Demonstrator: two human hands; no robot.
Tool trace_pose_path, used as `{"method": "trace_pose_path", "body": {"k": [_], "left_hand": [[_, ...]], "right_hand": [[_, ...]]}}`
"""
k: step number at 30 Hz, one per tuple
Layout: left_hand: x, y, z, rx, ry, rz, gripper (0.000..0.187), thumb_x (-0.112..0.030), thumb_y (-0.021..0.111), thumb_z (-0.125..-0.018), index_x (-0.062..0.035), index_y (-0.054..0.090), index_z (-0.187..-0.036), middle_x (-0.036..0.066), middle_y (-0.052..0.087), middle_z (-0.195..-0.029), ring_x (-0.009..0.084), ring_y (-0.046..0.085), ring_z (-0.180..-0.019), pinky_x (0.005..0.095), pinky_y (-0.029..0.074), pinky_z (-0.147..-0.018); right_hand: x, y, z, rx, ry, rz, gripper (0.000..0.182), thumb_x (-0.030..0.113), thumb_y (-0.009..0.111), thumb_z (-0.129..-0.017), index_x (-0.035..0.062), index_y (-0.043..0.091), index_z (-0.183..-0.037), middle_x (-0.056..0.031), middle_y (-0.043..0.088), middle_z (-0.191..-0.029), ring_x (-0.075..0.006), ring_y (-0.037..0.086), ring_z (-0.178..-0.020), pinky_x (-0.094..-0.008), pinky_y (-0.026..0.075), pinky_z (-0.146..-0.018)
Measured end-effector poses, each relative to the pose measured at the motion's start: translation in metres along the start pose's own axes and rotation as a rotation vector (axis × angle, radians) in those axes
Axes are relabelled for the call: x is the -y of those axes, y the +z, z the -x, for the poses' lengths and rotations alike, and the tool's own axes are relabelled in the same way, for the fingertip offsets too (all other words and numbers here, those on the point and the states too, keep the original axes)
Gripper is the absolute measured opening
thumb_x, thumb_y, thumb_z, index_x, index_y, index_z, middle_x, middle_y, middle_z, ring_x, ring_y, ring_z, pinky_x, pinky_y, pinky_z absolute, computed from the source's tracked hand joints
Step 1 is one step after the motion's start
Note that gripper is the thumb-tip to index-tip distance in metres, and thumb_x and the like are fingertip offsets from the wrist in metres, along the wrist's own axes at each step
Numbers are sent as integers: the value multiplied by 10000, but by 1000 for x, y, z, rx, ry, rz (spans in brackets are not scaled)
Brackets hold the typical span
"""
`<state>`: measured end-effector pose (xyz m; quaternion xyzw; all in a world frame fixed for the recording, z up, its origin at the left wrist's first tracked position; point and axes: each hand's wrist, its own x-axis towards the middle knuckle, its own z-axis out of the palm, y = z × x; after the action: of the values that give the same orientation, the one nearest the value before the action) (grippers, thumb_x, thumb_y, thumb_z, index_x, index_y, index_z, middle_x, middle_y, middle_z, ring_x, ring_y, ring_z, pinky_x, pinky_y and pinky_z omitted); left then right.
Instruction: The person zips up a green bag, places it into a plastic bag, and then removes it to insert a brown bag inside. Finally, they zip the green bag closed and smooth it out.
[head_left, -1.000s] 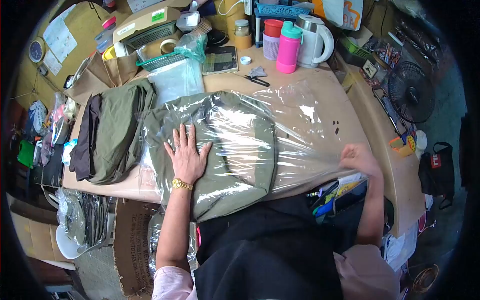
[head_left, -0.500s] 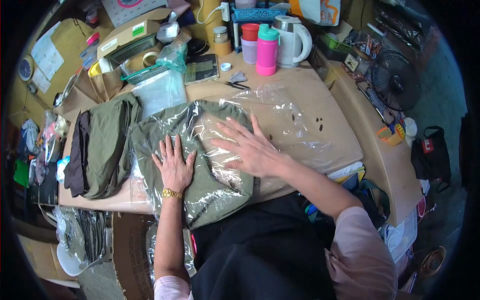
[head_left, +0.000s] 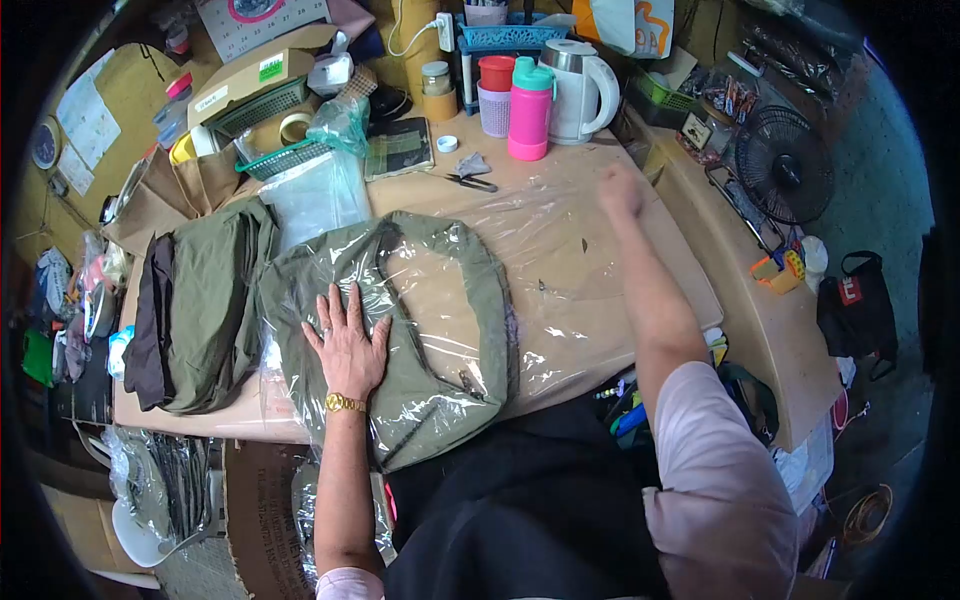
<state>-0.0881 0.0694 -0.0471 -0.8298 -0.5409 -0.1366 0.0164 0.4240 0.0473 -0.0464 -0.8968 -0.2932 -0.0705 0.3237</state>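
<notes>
The left grip is open in the head view, palm down with fingers spread, pressing on a clear plastic bag over an olive-green fabric item. The right grip is closed in a fist near the surface's far right corner, at the plastic's far end; whether it pinches the film, I cannot tell. The fabric item lies inside the plastic on the surface, its curved band around an opening. Folded olive fabric lies to its left; black snips, a pink bottle and a kettle are beyond.
</notes>
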Motion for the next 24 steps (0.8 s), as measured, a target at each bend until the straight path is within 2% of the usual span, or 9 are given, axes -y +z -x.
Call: {"method": "trace_pose_path", "body": {"k": [5, 7, 8, 10, 14, 18, 21, 23, 24], "left_hand": [[-1, 3, -2, -18, -8, -35, 693, -519, 475, -970, -177, 307, -1549, 130, 236, -1620, 344, 177, -1502, 617, 63, -1181], [1, 4, -5, -14, -5, -28, 698, -515, 478, -967, -173, 303, -1551, 133, 234, -1620, 347, 177, -1501, 620, 65, -1179], [1, 4, -5, -17, 0, -36, 698, -517, 475, -968, -172, 305, -1550, 133, 232, -1621, 347, 177, -1501, 621, 66, -1178], [1, 4, -1, -24, 2, -49, 698, -527, 465, -970, -169, 308, -1549, 133, 233, -1621, 346, 180, -1500, 623, 68, -1177], [-1, 3, -2, -19, -15, -18, 696, -516, 478, -964, -167, 319, -1544, 135, 243, -1617, 346, 186, -1499, 621, 74, -1177], [1, 6, -2, -54, -4, 15, 713, -527, 503, -942, -145, 359, -1526, 144, 272, -1604, 348, 192, -1496, 625, 70, -1179], [4, 7, -3, -69, 4, 50, 717, -528, 520, -934, -144, 368, -1520, 157, 272, -1602, 353, 195, -1495, 630, 68, -1176], [16, 2, -1, -24, 21, 186, 716, -528, 521, -944, -163, 340, -1533, 178, 256, -1603, 387, 169, -1496, 636, 79, -1171], [16, -16, 8, -62, -34, 252, 696, -499, 523, -954, -168, 334, -1537, 173, 239, -1611, 382, 146, -1503, 634, 72, -1172]], "right_hand": [[-33, -67, 28, -54, 88, 134, 447, 417, 489, -965, 99, 647, -1235, -187, 570, -1354, -340, 540, -1255, -541, 392, -1047], [-65, -51, 46, 189, -435, 238, 592, 507, 411, -981, 114, 532, -1408, -182, 445, -1484, -323, 422, -1378, -568, 279, -1128], [-73, -59, 41, 192, -434, 239, 592, 507, 411, -981, 114, 532, -1408, -182, 445, -1484, -323, 422, -1378, -568, 279, -1128], [-88, -77, 24, -16, 142, 544, 764, 662, 345, -963, 14, 680, -1190, -264, 539, -1381, -309, 528, -1281, -461, 351, -1090], [-83, -77, 10, 263, 148, -26, 891, 802, 409, -860, -15, 753, -961, -241, 689, -1109, -319, 645, -1074, -425, 446, -972], [28, -70, 121, 322, -406, 344, 614, 581, 609, -878, -24, 708, -890, -210, 692, -1005, -291, 657, -995, -420, 493, -873], [41, -17, 143, 218, -682, 129, 441, 402, 629, -901, -33, 677, -859, -184, 678, -958, -265, 654, -941, -434, 501, -828], [83, -55, 98, 814, -351, -100, 308, 282, 596, -919, -19, 657, -904, -143, 670, -937, -241, 642, -895, -406, 501, -790], [90, -52, 75, 637, -390, -268, 274, 272, 583, -926, 9, 648, -969, -84, 667, -906, -212, 635, -819, -364, 506, -737]]}}
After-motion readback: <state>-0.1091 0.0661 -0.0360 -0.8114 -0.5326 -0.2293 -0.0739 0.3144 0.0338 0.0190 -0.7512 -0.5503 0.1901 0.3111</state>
